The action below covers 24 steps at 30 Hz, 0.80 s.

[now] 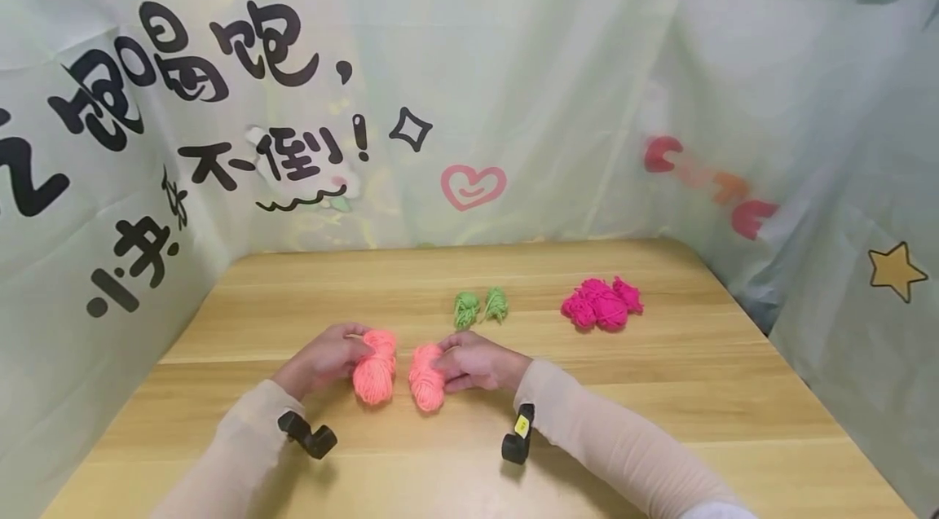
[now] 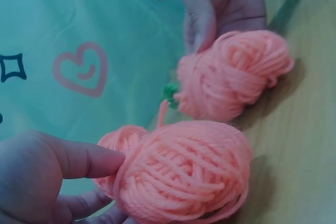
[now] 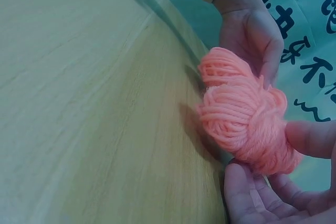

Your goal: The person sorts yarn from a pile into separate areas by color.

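In the head view my left hand [image 1: 328, 358] pinches a coral-pink ball of yarn [image 1: 375, 368] near the middle of the table. Just to its right, my right hand [image 1: 480, 362] grips a second coral-pink ball of yarn [image 1: 426, 378]. A narrow gap separates the two balls. From the left wrist view, thumb and fingers [image 2: 89, 158] hold the nearer ball by its narrower end. The right wrist view shows the thumb on one side of the other ball [image 3: 252, 119] and fingers curled beneath it.
Two small green yarn balls [image 1: 466, 310] lie behind my right hand. Farther right is a cluster of magenta yarn balls [image 1: 601, 305]. All lie on a wooden table [image 1: 660, 437], with printed curtains [image 1: 528, 95] hanging behind and at both sides.
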Each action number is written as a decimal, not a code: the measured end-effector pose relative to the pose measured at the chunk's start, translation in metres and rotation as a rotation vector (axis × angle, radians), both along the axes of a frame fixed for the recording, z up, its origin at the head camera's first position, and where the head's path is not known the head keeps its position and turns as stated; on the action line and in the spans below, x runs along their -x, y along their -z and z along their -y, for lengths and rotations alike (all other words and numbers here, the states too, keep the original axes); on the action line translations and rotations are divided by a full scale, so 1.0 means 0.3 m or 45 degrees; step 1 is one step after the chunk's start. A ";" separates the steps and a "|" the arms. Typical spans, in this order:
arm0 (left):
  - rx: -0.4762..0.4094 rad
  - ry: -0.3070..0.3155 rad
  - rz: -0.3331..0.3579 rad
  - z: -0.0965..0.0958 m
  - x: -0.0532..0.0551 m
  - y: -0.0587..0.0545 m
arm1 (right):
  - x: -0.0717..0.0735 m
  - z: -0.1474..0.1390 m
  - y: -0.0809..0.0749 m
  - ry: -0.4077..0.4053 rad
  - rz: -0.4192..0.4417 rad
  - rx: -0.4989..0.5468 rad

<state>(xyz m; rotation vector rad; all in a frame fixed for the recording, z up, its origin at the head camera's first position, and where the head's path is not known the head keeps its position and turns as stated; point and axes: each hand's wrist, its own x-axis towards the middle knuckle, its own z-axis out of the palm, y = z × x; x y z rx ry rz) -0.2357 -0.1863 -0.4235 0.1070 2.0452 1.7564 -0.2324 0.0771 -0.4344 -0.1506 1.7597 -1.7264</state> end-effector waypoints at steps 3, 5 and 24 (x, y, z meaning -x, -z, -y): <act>-0.020 -0.015 -0.005 0.011 0.016 -0.005 | 0.003 0.001 0.004 0.017 -0.003 -0.003; -0.026 -0.017 -0.008 0.017 0.025 -0.008 | 0.005 0.002 0.007 0.022 -0.002 -0.008; -0.014 -0.076 0.019 0.063 0.093 -0.017 | 0.007 0.009 0.005 0.026 0.019 -0.017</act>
